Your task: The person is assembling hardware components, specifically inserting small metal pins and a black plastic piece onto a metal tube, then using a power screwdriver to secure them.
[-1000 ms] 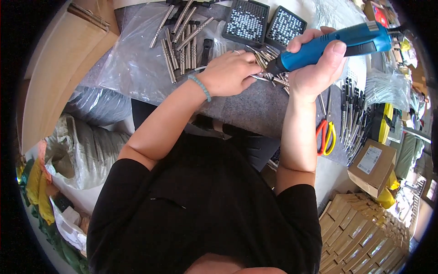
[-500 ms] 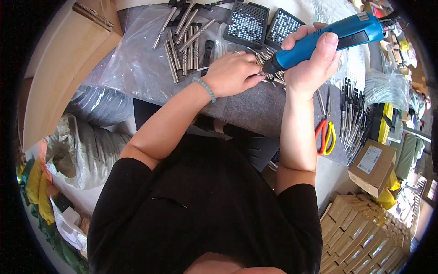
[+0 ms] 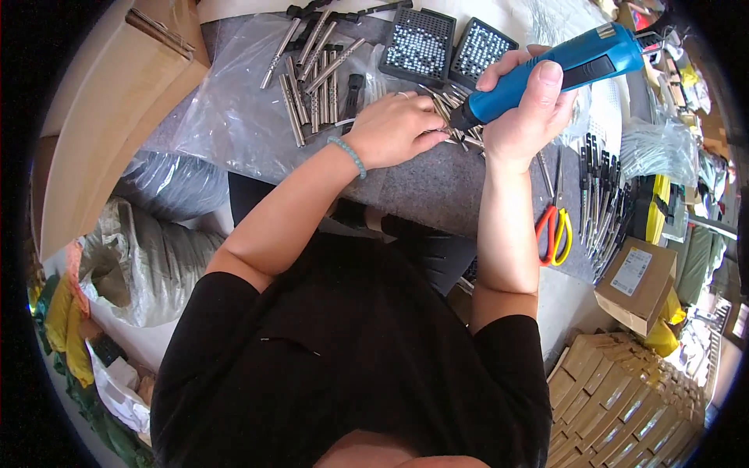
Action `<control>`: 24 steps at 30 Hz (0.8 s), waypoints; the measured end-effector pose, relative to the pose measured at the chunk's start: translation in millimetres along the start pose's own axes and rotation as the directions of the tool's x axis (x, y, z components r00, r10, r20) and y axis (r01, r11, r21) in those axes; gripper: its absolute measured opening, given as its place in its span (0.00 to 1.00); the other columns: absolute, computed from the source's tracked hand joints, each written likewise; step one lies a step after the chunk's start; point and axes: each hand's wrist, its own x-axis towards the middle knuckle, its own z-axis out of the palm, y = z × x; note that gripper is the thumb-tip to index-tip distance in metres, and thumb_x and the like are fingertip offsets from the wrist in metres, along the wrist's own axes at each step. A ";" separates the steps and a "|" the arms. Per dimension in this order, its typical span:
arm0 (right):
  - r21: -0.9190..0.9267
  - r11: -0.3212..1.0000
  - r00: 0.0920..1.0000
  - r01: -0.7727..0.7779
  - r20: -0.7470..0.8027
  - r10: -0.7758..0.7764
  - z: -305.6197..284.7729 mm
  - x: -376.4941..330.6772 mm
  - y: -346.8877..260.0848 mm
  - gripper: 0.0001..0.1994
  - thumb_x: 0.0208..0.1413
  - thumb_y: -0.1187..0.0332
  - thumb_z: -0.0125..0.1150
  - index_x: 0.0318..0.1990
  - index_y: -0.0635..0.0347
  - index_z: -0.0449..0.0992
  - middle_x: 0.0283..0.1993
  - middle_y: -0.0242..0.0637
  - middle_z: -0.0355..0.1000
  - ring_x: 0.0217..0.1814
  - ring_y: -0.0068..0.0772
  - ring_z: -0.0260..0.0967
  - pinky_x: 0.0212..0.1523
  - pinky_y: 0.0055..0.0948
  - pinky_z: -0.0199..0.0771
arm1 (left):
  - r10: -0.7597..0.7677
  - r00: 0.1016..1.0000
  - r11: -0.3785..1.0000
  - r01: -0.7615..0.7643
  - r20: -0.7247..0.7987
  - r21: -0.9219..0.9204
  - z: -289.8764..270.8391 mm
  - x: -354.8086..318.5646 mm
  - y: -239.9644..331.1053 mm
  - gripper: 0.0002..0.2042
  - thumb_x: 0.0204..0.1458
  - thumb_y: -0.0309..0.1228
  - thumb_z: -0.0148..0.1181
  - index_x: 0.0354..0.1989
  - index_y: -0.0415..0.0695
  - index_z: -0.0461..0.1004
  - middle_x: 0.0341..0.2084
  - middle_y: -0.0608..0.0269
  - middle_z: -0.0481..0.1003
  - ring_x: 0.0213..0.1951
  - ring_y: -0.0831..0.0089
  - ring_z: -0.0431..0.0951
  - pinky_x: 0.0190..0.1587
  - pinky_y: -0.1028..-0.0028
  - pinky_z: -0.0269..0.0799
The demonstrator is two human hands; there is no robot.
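Note:
My right hand (image 3: pixel 529 117) is wrapped round a blue electric screwdriver (image 3: pixel 573 69), its thumb lying along the body. The tool slopes down to the left, and its dark tip is right at the fingertips of my left hand (image 3: pixel 399 126). The left fingers are pinched together, and what they hold is hidden by the fingers and the tip. Under and beside the tip lie several thin metal rods (image 3: pixel 468 140). Left of that hand, perforated metal tubes (image 3: pixel 315 86) are spread over clear plastic, close to a short black part (image 3: pixel 353 92).
Two black trays of small metal pieces (image 3: pixel 418 45) stand at the back. Scissors with red and yellow handles (image 3: pixel 555 234) lie right of my forearm, beside a row of black-ended metal rods (image 3: pixel 601 195). A cardboard box (image 3: pixel 636 282) sits beyond the grey table edge.
The screwdriver and my right hand have shifted slightly left and down. My left hand stays nearly in place, still pinched at the tip.

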 end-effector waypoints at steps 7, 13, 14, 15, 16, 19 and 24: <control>0.149 0.989 1.000 -0.009 -0.007 0.010 -1.2 -2.5 6.7 0.14 0.56 0.63 0.58 0.38 0.61 0.62 0.24 0.36 0.66 0.19 0.24 0.64 0.20 0.21 0.65 | 0.019 1.000 0.999 -0.020 -0.021 -0.037 0.7 -0.5 -1.4 0.09 0.50 0.37 0.57 0.30 0.44 0.75 0.30 0.61 0.72 0.37 0.59 0.72 0.39 0.62 0.67; 0.085 0.996 1.000 -0.013 -0.009 0.014 1.5 -2.6 5.7 0.18 0.55 0.56 0.56 0.39 0.64 0.62 0.24 0.38 0.66 0.19 0.27 0.65 0.20 0.23 0.66 | -0.013 0.999 1.000 0.013 0.038 0.000 -1.4 0.3 -2.1 0.12 0.50 0.42 0.56 0.32 0.47 0.76 0.32 0.64 0.73 0.40 0.61 0.72 0.44 0.64 0.68; 0.015 1.000 1.000 -0.013 -0.013 0.013 2.2 -2.7 5.2 0.24 0.54 0.50 0.55 0.39 0.66 0.62 0.24 0.40 0.65 0.18 0.30 0.65 0.19 0.25 0.67 | -0.014 0.999 1.000 0.014 0.038 0.000 -1.4 0.0 -2.0 0.12 0.50 0.42 0.56 0.32 0.47 0.76 0.32 0.64 0.73 0.40 0.61 0.72 0.44 0.64 0.68; 0.015 1.000 1.000 -0.013 -0.013 0.013 2.2 -2.9 5.4 0.24 0.54 0.50 0.55 0.39 0.66 0.62 0.24 0.40 0.65 0.18 0.30 0.65 0.19 0.25 0.67 | -0.016 0.999 1.000 0.015 0.038 0.007 -1.3 -0.1 -1.7 0.12 0.50 0.42 0.56 0.32 0.47 0.76 0.32 0.64 0.73 0.40 0.61 0.72 0.44 0.64 0.68; 0.022 1.000 1.000 -0.016 -0.013 0.017 2.2 -3.1 5.8 0.24 0.54 0.50 0.55 0.39 0.66 0.62 0.24 0.41 0.65 0.18 0.30 0.65 0.19 0.25 0.67 | -0.018 0.999 1.000 0.017 0.039 0.014 -1.2 -0.2 -1.7 0.12 0.50 0.42 0.56 0.32 0.47 0.76 0.32 0.64 0.73 0.40 0.61 0.72 0.44 0.63 0.68; 0.035 0.999 1.000 -0.020 -0.016 0.021 1.1 -3.5 7.4 0.23 0.54 0.50 0.56 0.39 0.66 0.63 0.25 0.41 0.66 0.18 0.30 0.65 0.19 0.25 0.67 | -0.030 0.998 1.000 0.030 0.058 0.001 -0.6 0.5 -2.0 0.12 0.50 0.42 0.56 0.32 0.46 0.76 0.31 0.64 0.72 0.40 0.61 0.72 0.44 0.63 0.68; 0.051 0.998 0.999 -0.024 -0.024 0.026 1.6 -4.0 7.5 0.23 0.54 0.50 0.56 0.38 0.66 0.63 0.25 0.41 0.66 0.18 0.30 0.65 0.19 0.25 0.67 | -0.027 0.999 1.000 0.027 0.047 0.002 1.1 0.4 -3.2 0.12 0.50 0.42 0.56 0.31 0.47 0.76 0.31 0.64 0.72 0.40 0.61 0.72 0.44 0.63 0.68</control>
